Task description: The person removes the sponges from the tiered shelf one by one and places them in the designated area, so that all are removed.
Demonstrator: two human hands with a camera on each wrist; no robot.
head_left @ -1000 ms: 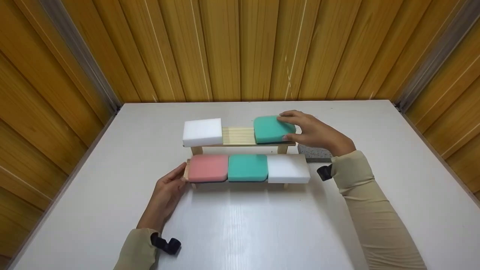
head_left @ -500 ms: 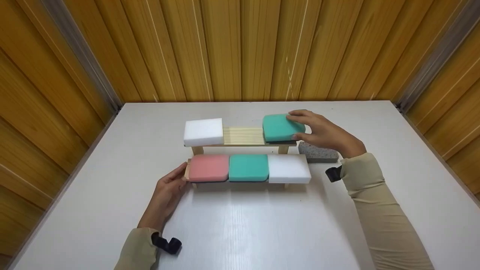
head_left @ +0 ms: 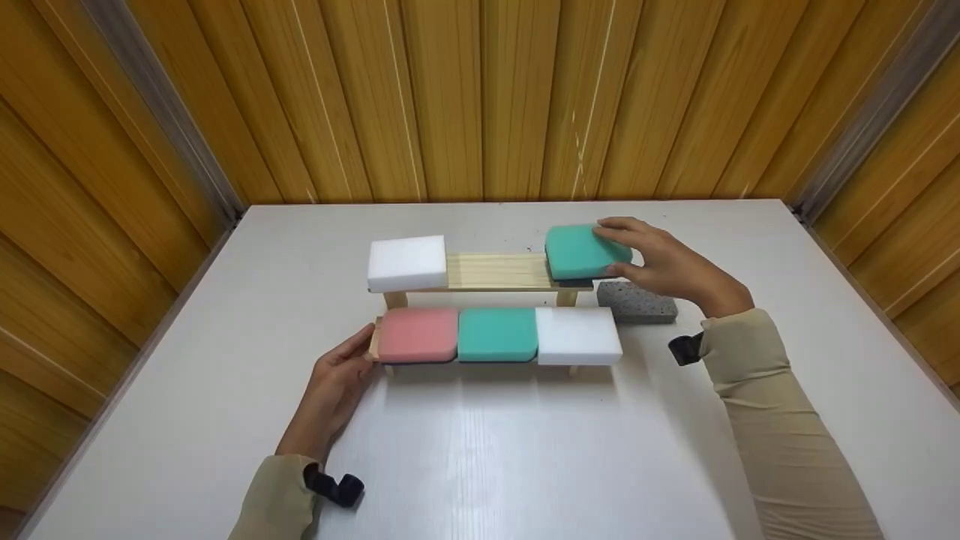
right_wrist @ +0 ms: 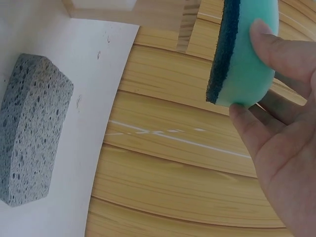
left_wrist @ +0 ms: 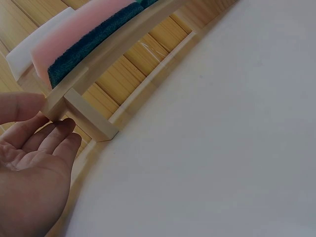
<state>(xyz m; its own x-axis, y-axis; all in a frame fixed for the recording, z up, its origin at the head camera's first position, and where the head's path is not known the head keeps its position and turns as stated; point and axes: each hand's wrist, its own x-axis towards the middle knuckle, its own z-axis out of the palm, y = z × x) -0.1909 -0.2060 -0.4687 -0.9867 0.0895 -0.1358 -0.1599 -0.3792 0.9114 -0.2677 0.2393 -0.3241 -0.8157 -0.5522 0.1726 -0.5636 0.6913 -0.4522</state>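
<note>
At the right end of a two-tier wooden rack point(head_left: 499, 270), my right hand point(head_left: 671, 259) pinches a green scrubbing sponge point(head_left: 583, 253). In the right wrist view the thumb lies on the sponge's green side, with its dark scouring layer facing away. My left hand point(head_left: 336, 382) grips the left end of the lower tier; in the left wrist view thumb and fingers point(left_wrist: 61, 133) close on that wooden end. The lower tier bears a pink sponge point(head_left: 418, 334), a second green sponge point(head_left: 498, 334) and a white sponge point(head_left: 578, 335). Another white sponge point(head_left: 407, 263) sits on the upper tier's left.
A grey porous block point(head_left: 636, 303), like a pumice stone, lies on the white table point(head_left: 480, 465) just right of the rack. Yellow wood-patterned panels point(head_left: 517, 101) enclose the table at the back and both sides.
My right hand has moved to the right with the green sponge, baring more of the upper tier and the grey block. The left hand keeps its grip on the rack.
</note>
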